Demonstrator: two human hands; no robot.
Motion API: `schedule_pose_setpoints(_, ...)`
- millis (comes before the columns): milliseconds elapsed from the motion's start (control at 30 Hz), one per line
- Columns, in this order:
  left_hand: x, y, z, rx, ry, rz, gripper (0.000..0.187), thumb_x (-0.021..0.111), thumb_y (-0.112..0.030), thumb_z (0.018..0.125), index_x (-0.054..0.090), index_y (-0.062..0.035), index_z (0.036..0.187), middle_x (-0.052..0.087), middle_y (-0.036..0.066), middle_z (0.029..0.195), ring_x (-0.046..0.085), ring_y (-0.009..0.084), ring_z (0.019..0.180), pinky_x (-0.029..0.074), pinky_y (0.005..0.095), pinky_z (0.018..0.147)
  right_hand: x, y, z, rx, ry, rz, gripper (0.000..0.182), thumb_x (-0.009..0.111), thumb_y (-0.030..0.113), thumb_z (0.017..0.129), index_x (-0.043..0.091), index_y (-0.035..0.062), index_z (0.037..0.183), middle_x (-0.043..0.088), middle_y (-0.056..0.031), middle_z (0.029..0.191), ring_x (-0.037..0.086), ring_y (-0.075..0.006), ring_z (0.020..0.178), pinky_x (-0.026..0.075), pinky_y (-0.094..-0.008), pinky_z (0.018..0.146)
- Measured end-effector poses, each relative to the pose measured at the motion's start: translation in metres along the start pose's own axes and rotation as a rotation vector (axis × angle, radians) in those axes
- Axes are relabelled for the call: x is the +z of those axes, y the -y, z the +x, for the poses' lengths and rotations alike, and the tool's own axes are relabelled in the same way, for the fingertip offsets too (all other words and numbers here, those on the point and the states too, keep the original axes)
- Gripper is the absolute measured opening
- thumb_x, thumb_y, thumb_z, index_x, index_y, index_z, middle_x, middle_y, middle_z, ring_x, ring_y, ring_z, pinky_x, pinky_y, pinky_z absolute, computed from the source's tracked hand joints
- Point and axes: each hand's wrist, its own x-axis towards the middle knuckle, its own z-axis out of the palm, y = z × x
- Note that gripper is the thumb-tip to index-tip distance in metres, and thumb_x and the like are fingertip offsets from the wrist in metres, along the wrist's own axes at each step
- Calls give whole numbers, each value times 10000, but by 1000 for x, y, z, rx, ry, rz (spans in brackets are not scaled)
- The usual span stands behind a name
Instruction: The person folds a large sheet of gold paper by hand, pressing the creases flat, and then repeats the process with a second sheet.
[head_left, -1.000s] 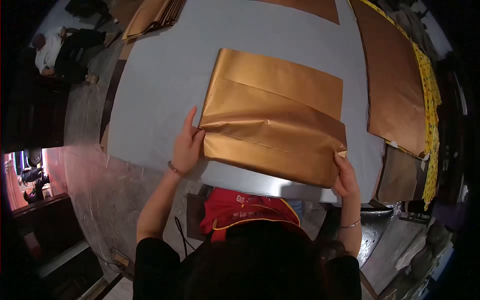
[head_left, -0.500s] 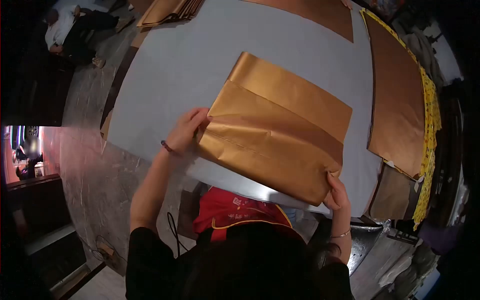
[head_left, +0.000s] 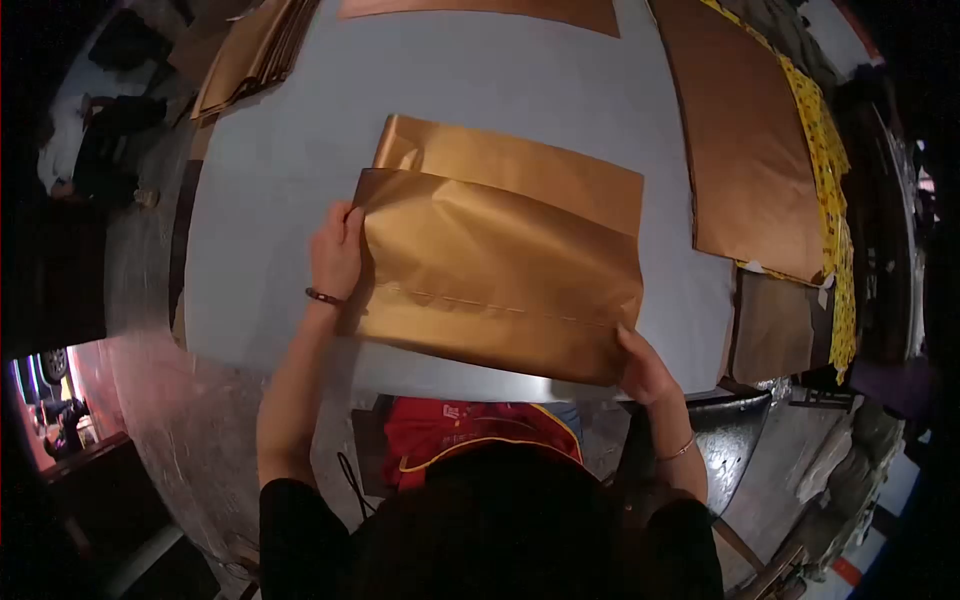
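A folded gold sheet [head_left: 490, 260] with a dashed crease or stitch line along its lower part lies over the grey-white table [head_left: 260, 210]. At its left edge my left hand [head_left: 337, 252] grips it, fingers closed, with a dark bracelet on the wrist. My right hand [head_left: 645, 368] pinches the lower right corner between thumb and fingers; a thin bangle circles that wrist. The sheet's back layer extends beyond the front fold at the top.
Folded brown sheets [head_left: 262, 50] are stacked at the upper left. Another brown sheet [head_left: 480, 8] lies at the far edge. Right of it are a large brown panel [head_left: 745, 140] and yellow patterned material [head_left: 825, 170]. A person [head_left: 105, 160] is at the far left.
The view has turned, and the gold sheet now appears more level and farther left. Its front layer has a raised fold at the upper left. Both hands still hold it.
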Motion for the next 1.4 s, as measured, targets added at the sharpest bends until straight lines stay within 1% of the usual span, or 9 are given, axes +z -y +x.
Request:
schedule_pose_setpoints(200,8,-1,5,32,-36,267,195,441,-219,983,508,-37,960,548,206,720,530,387,640,407,430,571,24,-8,-20,-51,-62,-436,518,576,126,911,373,43,1381,513,-58,1287,493,-186,1180,407,-342,998)
schedule_pose_setpoints(567,18,-6,19,93,2,232,165,479,-203,973,522,-44,959,589,169,802,565,355,722,431,409,617,28,-33,-18,-506,-137,-876,604,489,191,964,182,45,1464,516,-102,1266,500,-177,1117,426,-308,925)
schedule_pose_setpoints(867,40,-1,11,143,-211,323,160,529,-207,950,590,-60,970,610,124,846,588,301,727,460,371,643,32,6,-34,102,-41,-414,493,499,230,958,346,48,1390,506,-54,1281,491,-149,1157,415,-302,958)
schedule_pose_setpoints(933,40,-1,11,250,-221,329,153,542,-202,942,598,-66,984,613,116,867,592,296,748,467,369,658,15,8,-13,-242,-84,-392,511,556,248,940,368,51,1372,561,-71,1207,557,-144,1047,489,-303,832)
schedule_pose_setpoints(1067,38,-2,13,148,-166,338,150,546,-191,938,600,-61,991,619,113,888,593,300,769,469,367,670,26,33,23,-550,-166,-415,388,571,186,923,495,-8,1250,617,-52,1071,564,-108,955,466,-272,840)
schedule_pose_setpoints(1167,37,2,14,159,-198,317,149,544,-180,936,598,-50,985,620,120,899,591,308,768,468,373,674,22,38,44,-647,-190,-515,270,539,141,936,545,-4,1164,617,-43,1053,561,-110,955,447,-268,864)
schedule_pose_setpoints(1267,36,-1,15,220,-224,305,206,501,-198,973,583,-9,983,577,107,799,517,199,695,425,293,659,23,35,55,-704,-188,-464,237,518,124,946,537,1,1148,608,-44,1069,557,-116,965,440,-265,872)
schedule_pose_setpoints(1333,34,-11,15,111,-175,247,184,516,-202,951,586,-34,978,603,158,837,586,324,749,459,376,668,28,35,56,-699,-285,-479,224,480,108,963,517,3,1157,591,-57,1107,541,-123,1000,421,-262,895)
schedule_pose_setpoints(1400,33,-8,18,80,-150,201,195,514,-215,951,585,-35,976,603,162,822,585,327,743,457,377,664,22,34,59,-699,-313,-510,220,466,106,969,516,3,1156,588,-55,1112,534,-121,1011,410,-264,909)
